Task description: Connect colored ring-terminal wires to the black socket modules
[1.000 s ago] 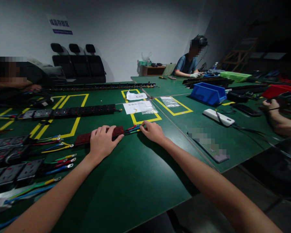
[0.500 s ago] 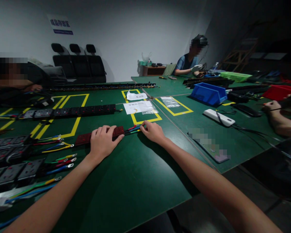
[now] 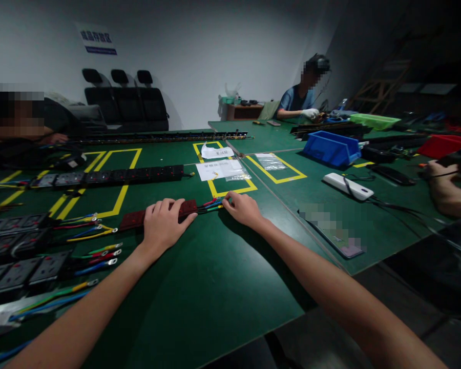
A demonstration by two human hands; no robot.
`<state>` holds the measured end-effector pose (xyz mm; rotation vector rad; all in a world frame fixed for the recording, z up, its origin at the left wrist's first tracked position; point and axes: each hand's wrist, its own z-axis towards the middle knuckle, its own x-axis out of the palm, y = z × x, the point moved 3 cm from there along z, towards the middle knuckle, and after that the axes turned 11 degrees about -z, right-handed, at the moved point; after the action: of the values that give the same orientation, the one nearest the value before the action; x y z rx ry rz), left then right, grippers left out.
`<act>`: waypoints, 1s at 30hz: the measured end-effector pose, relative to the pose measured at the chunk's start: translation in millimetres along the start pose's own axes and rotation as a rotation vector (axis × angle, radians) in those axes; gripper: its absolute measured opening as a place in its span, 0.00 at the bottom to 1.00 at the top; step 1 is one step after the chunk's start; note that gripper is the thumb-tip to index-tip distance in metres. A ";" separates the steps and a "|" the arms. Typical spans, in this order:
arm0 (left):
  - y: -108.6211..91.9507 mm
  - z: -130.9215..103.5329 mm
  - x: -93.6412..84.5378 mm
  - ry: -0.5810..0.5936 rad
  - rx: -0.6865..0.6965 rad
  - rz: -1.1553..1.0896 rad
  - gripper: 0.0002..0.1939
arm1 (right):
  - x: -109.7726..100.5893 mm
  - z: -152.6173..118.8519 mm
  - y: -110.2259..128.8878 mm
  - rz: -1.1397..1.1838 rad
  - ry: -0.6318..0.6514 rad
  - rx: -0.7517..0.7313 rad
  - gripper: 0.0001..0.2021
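Observation:
My left hand (image 3: 165, 223) lies over a dark red socket strip (image 3: 132, 220), its fingers bent across the top and thumb along the near side. The palm hides the strip's middle. From the strip's right end run several coloured wires (image 3: 209, 206), with blue, green and red among them. My right hand (image 3: 241, 207) pinches these wires near their far ends, fingertips pressed together; the tips inside the pinch are hidden. To the left lie black socket strips (image 3: 48, 269) whose wires end in ring terminals (image 3: 112, 262).
Beyond my hands are a long black socket strip (image 3: 115, 175), paper labels (image 3: 217, 169) and yellow tape outlines. A blue bin (image 3: 330, 148), white power strip (image 3: 348, 186) and phone (image 3: 332, 233) are on the right. Co-workers sit at the far right and left; another person's hand (image 3: 443, 174) is at right.
My hands, the red strip and the wires stay in place. The far co-worker's gloved hands have lowered slightly, and the hand at the right edge has shifted a little.

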<state>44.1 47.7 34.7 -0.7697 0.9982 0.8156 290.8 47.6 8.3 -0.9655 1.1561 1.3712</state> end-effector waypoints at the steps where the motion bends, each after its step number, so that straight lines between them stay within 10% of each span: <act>1: -0.2 0.0 -0.3 0.002 -0.002 -0.003 0.36 | -0.1 -0.1 -0.1 0.000 -0.002 -0.001 0.13; 30: 1.0 -0.5 1.9 -0.019 0.006 -0.002 0.36 | 3.5 2.0 -3.1 0.333 0.015 0.175 0.13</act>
<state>43.7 48.3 32.6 -0.7569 0.9824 0.8161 293.5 50.2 4.9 -0.6792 1.4708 1.4936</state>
